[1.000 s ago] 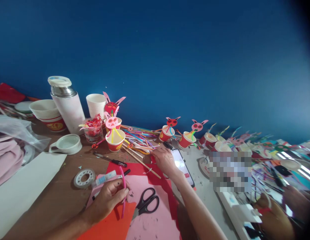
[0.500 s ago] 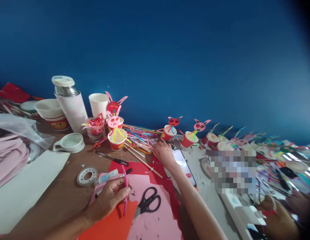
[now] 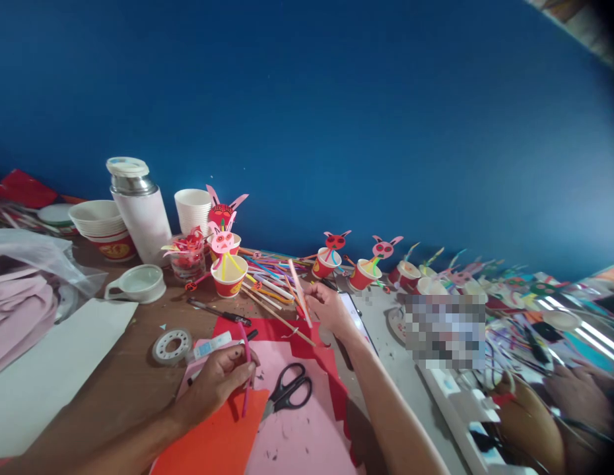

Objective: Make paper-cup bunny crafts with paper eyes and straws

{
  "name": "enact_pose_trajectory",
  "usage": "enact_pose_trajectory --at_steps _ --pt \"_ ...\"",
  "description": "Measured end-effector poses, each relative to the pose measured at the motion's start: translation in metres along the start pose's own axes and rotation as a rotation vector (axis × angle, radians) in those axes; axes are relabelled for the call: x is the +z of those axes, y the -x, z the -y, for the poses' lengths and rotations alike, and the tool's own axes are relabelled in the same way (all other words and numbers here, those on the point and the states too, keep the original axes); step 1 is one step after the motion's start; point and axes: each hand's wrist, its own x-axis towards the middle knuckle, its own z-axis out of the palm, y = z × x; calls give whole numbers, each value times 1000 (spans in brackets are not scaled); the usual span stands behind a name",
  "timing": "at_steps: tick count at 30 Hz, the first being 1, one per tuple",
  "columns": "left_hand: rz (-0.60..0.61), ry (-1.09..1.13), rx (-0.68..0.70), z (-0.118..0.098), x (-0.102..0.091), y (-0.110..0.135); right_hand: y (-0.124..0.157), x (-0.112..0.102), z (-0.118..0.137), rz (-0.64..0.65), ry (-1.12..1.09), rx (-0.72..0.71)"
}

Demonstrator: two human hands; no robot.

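My left hand [image 3: 222, 382] is closed in a pinch around a slightly bent magenta pipe cleaner [image 3: 245, 396], held upright above pink and orange paper. My right hand [image 3: 327, 305] grips a straight pale pink strip [image 3: 300, 293], raised at a slant; its exact kind is unclear. Just behind it lies a pile of coloured sticks and strips [image 3: 272, 274]. Black-handled scissors [image 3: 290, 389] rest on the pink paper [image 3: 302, 439] between my arms. An orange sheet [image 3: 212, 435] lies under my left wrist. A phone [image 3: 354, 310] is partly hidden behind my right forearm.
Red paper cups with paper animal figures [image 3: 229, 274] stand along the wall. A thermos [image 3: 141, 218], a mug [image 3: 138, 284], a tape roll [image 3: 172, 347] and a black pen [image 3: 220, 311] are to the left. At right are a white power strip [image 3: 450, 402] and another person's hand [image 3: 577, 396].
My right hand has lifted from the pile of sticks and now holds the pale pink strip. My left hand still holds the magenta pipe cleaner. The view has shifted slightly.
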Motion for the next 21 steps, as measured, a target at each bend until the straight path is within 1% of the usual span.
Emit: enact_pose_trajectory --at_steps 5,8,11,17,21 --pt "-45 -55 5 -3 3 1 27 5 12 81 -377 36" --pt "-110 -128 28 -3 4 1 45 6 15 130 -555 75" --pt "-116 -138 42 -5 6 1 61 6 17 170 -705 103" --pt "-35 -193 74 -25 10 3 89 7 21 212 -869 141" --pt "-36 -216 76 -35 7 4 102 13 17 194 -909 133"
